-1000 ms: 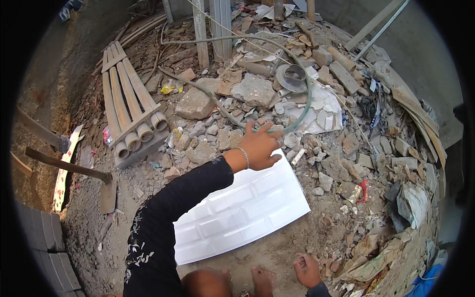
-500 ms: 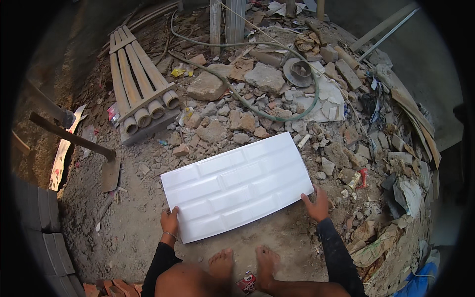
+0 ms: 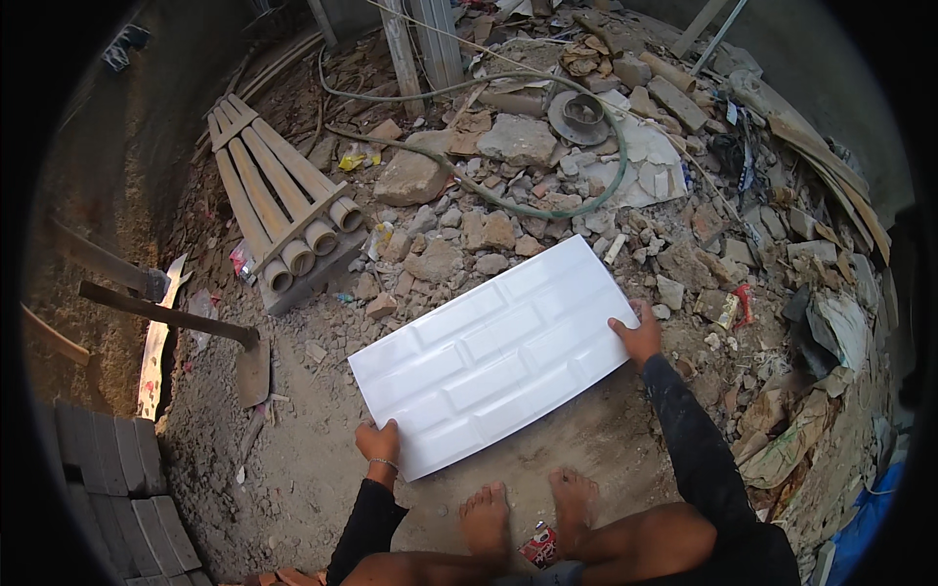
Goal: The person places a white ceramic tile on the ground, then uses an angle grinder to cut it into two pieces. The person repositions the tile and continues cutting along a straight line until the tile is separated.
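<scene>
A person crouches barefoot on bare dirt (image 3: pixel 366 532), the left foot (image 3: pixel 485 518) and right foot (image 3: pixel 575 496) set apart, with a crumpled red packet (image 3: pixel 539 545) on the ground between them. Just beyond the toes, a white panel (image 3: pixel 493 356) embossed with a brick pattern slants across the ground, its right end farther from the person than its left; whether it rests on the dirt or is raised slightly cannot be told. The fingers of the left hand (image 3: pixel 376 441), a bracelet at the wrist, hold the panel's left end by its near corner, while those of the right hand (image 3: pixel 640 337) grip the right end, thumb on the upper face (the undersides of both grips are hidden). To the left, grey blocks (image 3: pixel 112 459) stand stacked, and beyond them is a long-handled hoe (image 3: pixel 253 374), blade against the dirt. Past the panel spreads broken rubble (image 3: pixel 503 234), with tan pipes (image 3: pixel 301 164) lying side by side under crosspieces at the left. Farther back, a green hose (image 3: pixel 547 213) loops around a round flanged piece (image 3: pixel 576 135), and an upright post (image 3: pixel 401 59) rises behind
</scene>
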### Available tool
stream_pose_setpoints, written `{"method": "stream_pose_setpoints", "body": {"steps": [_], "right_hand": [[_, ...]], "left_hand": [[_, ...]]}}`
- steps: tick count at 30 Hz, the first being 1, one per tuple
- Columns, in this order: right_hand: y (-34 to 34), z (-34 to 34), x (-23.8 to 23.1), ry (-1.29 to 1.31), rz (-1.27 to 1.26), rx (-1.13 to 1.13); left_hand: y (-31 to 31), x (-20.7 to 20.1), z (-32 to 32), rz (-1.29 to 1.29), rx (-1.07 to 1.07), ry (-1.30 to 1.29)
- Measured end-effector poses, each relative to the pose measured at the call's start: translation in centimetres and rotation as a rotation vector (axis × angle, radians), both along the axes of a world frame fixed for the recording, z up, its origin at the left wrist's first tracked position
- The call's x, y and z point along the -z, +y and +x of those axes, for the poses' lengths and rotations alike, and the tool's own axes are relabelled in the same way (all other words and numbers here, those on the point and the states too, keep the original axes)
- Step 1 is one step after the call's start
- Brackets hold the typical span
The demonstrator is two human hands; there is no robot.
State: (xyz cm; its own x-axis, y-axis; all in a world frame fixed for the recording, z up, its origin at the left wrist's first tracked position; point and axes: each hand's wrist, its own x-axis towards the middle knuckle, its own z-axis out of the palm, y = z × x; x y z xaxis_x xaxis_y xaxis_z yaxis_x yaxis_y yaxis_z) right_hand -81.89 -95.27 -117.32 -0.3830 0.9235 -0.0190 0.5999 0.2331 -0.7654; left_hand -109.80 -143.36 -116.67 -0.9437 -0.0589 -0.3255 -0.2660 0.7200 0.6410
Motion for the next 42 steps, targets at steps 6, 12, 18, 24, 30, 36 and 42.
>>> {"method": "stream_pose_setpoints", "body": {"steps": [6,12,18,24,30,36,42], "right_hand": [[0.1,0.3,-0.3,-0.083,-0.063,-0.062],[0.5,0.3,1.3,-0.150,0.047,-0.122],[1.4,-0.2,1.7,-0.189,-0.036,-0.085],[1.4,0.2,1.7,-0.218,-0.032,-0.078],[2.5,-0.6,1.4,-0.250,0.118,-0.021],[3.3,-0.9,1.1,-0.314,0.113,-0.019],[3.0,-0.3,1.1,-0.177,-0.090,0.053]], "left_hand": [[-0.2,0.6,-0.2,0.112,-0.032,0.001],[0.7,0.8,-0.1,-0.048,0.015,0.044],[1.1,0.7,-0.4,-0.116,0.042,0.071],[3.6,-2.3,0.5,-0.314,0.203,0.044],[9.0,-5.0,2.6,-0.628,0.782,0.112],[4.2,-3.1,0.0,-0.280,0.292,0.286],[1.1,-1.4,-1.2,-0.147,0.036,-0.096]]}}
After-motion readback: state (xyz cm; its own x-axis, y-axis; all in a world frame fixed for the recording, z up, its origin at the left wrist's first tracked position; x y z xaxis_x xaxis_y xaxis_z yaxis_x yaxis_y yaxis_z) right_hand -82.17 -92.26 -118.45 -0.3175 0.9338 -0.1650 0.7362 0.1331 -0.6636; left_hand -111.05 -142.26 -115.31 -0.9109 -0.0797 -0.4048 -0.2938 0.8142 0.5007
